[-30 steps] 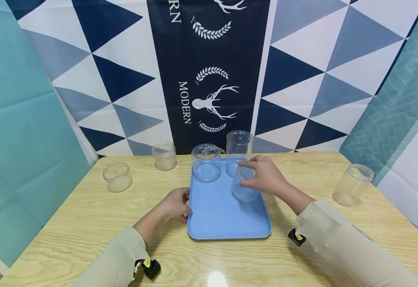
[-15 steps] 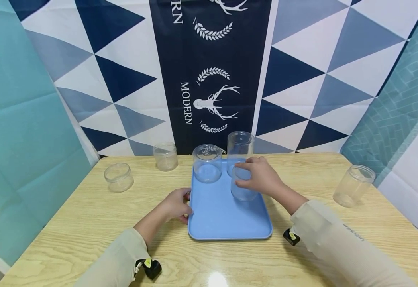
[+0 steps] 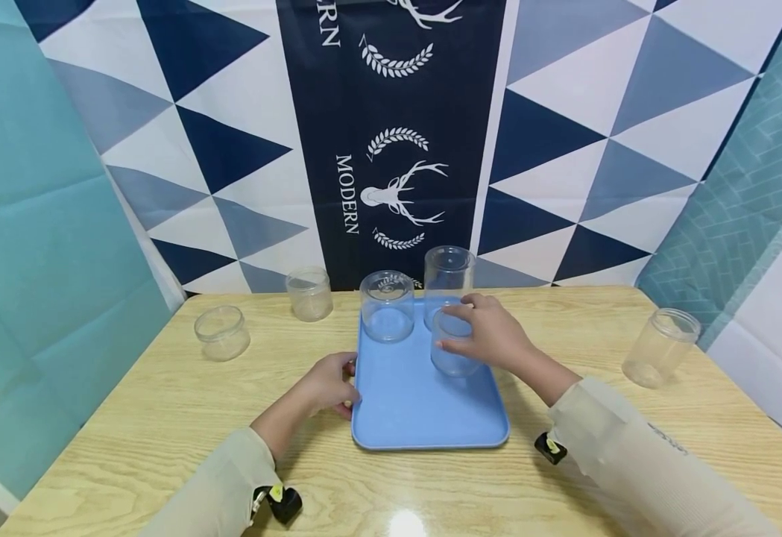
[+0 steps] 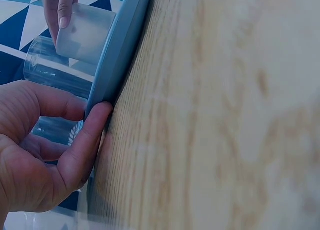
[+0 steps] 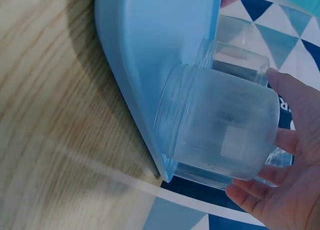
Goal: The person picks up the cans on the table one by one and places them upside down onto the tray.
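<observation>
My right hand (image 3: 491, 332) grips a clear, slightly cloudy plastic jar (image 3: 453, 363) near its upturned base, thumb on one side and fingers on the other. The jar stands upside down on the right half of a blue tray (image 3: 424, 418); the right wrist view shows its threaded mouth (image 5: 170, 109) against the tray floor. At the tray's left edge my left hand (image 3: 329, 382) holds the rim, pinching it between thumb and fingers in the left wrist view. Behind, on the tray, stand a wide clear jar (image 3: 388, 321) and a taller one (image 3: 446, 277), also upside down.
On the wooden table (image 3: 337, 485), left of the tray, stand a low clear jar (image 3: 224, 344) and another small jar (image 3: 311, 304) farther back. A taller clear jar (image 3: 655, 356) stands at the far right. A patterned cloth (image 3: 391, 97) hangs behind the table.
The jar in my right hand has shifted slightly left on the tray, nearer the tall jar. My left hand keeps its place at the rim.
</observation>
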The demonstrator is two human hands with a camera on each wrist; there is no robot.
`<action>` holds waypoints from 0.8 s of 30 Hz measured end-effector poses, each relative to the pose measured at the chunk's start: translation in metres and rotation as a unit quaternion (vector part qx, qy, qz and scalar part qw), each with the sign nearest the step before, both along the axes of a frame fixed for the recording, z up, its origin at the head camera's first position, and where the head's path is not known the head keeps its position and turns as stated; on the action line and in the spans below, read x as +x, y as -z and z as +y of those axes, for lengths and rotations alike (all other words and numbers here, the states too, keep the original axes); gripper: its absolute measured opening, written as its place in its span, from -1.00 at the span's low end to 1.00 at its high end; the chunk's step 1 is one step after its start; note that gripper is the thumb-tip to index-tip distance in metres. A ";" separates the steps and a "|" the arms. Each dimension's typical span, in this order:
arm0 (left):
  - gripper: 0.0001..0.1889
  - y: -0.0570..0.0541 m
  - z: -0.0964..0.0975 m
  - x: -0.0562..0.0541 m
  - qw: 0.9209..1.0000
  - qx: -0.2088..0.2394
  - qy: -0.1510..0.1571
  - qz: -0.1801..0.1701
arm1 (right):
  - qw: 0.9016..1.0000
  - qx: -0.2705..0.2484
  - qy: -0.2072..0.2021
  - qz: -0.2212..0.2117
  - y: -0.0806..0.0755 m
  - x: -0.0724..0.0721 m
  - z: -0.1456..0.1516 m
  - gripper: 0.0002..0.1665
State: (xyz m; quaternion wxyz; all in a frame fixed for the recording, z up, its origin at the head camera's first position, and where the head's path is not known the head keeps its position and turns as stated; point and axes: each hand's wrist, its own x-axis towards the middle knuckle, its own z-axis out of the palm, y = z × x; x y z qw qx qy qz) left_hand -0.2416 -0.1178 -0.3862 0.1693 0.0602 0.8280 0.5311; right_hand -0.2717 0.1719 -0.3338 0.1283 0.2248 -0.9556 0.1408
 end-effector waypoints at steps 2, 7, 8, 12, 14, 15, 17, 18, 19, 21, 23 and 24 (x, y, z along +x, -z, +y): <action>-0.08 0.001 0.000 0.000 1.000 0.000 0.000 -0.001 | 1.000 -0.002 0.001 0.000 0.001 0.002 0.000 -0.23; -0.08 0.000 -0.001 0.000 1.000 0.002 -0.002 -0.006 | 1.000 -0.023 0.002 0.016 0.001 0.007 0.002 -0.25; -0.08 0.000 -0.001 0.000 1.000 0.003 -0.002 -0.007 | 0.999 -0.028 0.003 0.018 0.001 0.008 0.002 -0.25; -0.07 0.000 0.000 0.000 1.000 0.008 -0.004 -0.009 | 0.998 -0.045 0.000 0.035 0.000 0.012 0.004 -0.32; -0.07 0.000 0.000 0.000 1.000 0.010 -0.004 -0.009 | 0.997 -0.058 -0.010 0.053 0.000 0.014 0.006 -0.37; -0.07 0.000 0.000 0.000 1.000 0.009 -0.004 -0.008 | 0.996 -0.065 -0.015 0.065 0.000 0.015 0.007 -0.39; -0.08 0.000 0.000 0.000 1.000 0.007 -0.006 -0.005 | 0.993 -0.079 -0.028 0.088 0.001 0.018 0.008 -0.43; -0.09 0.000 0.000 0.001 1.000 0.004 -0.007 -0.002 | 0.991 -0.085 -0.032 0.098 0.001 0.019 0.009 -0.44; -0.11 0.000 0.000 0.001 1.000 -0.001 -0.007 0.002 | 0.990 -0.090 -0.035 0.106 0.001 0.021 0.010 -0.46; -0.14 0.000 -0.001 0.002 1.000 -0.020 -0.007 0.020 | 0.988 -0.096 -0.040 0.116 0.002 0.024 0.013 -0.50; -0.20 -0.001 -0.002 0.002 0.998 -0.041 -0.010 0.042 | 0.987 -0.099 -0.041 0.123 0.003 0.027 0.015 -0.54; -0.25 -0.002 -0.002 0.003 0.997 -0.052 -0.012 0.057 | 0.986 -0.101 -0.041 0.125 0.003 0.028 0.016 -0.56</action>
